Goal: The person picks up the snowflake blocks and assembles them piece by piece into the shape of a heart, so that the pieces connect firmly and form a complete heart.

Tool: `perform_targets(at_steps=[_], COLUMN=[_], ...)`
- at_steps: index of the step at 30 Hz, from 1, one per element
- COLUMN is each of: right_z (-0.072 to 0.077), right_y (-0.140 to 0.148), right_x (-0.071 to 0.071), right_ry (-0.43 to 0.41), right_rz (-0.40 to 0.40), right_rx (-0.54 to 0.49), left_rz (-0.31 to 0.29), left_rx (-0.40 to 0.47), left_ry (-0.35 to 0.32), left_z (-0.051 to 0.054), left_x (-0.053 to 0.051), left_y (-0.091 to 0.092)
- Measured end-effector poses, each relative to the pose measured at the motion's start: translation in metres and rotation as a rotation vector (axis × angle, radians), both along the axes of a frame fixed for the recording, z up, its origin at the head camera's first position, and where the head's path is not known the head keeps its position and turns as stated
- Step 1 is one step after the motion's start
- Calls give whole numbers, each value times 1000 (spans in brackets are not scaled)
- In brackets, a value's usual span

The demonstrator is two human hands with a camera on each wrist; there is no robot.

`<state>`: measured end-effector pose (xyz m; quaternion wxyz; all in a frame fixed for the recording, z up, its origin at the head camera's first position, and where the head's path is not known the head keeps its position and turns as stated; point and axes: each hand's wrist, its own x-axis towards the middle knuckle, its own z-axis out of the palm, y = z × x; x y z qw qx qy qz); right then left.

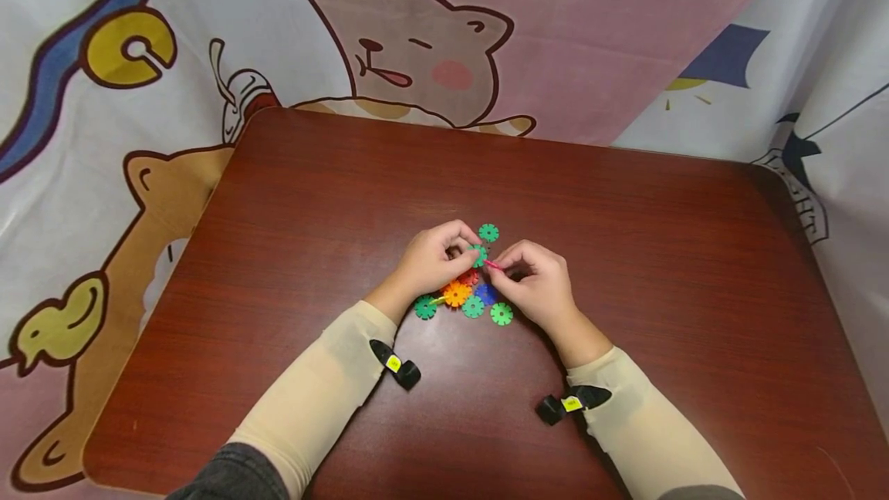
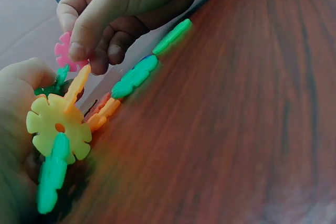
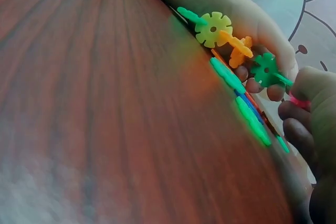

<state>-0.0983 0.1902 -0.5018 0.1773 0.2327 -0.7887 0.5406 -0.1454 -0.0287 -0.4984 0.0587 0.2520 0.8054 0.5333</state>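
Note:
Between thumb and fingers my left hand (image 1: 436,259) pinches a green notched disc (image 1: 479,255); in the right wrist view that green disc (image 3: 265,70) has another green piece at its edge. A pink disc (image 2: 64,52) is pinched by my right hand (image 1: 538,284), its edge close to the green one; whether they touch I cannot tell. Beside my left hand, a yellow disc (image 2: 59,127) is joined to a green disc (image 2: 53,174) and an orange disc (image 2: 77,87). How this group connects to the held green disc is partly hidden by the fingers.
Loose discs lie on the brown table (image 1: 660,276) around the hands: a green one (image 1: 489,232) beyond them, a light green one (image 1: 501,314) and a teal one (image 1: 473,306) nearer, a blue one (image 1: 485,295) by my right hand. A printed cloth (image 1: 417,37) hangs behind.

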Motion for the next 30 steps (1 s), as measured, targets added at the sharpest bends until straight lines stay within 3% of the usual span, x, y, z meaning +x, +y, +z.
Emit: perform_targets(at_steps=[13, 21, 30], right_z=[-4, -3, -1], right_y=[-3, -3, -11], right_x=[-1, 1, 6], right_ry=[-8, -64, -26], right_rz=[-17, -48, -99], right_rx=[16, 21, 9], left_rz=[23, 50, 56], left_rx=[-20, -15, -18], left_ry=[-10, 20, 34], left_z=[0, -1, -2], left_x=[1, 1, 2], left_y=[1, 3, 3])
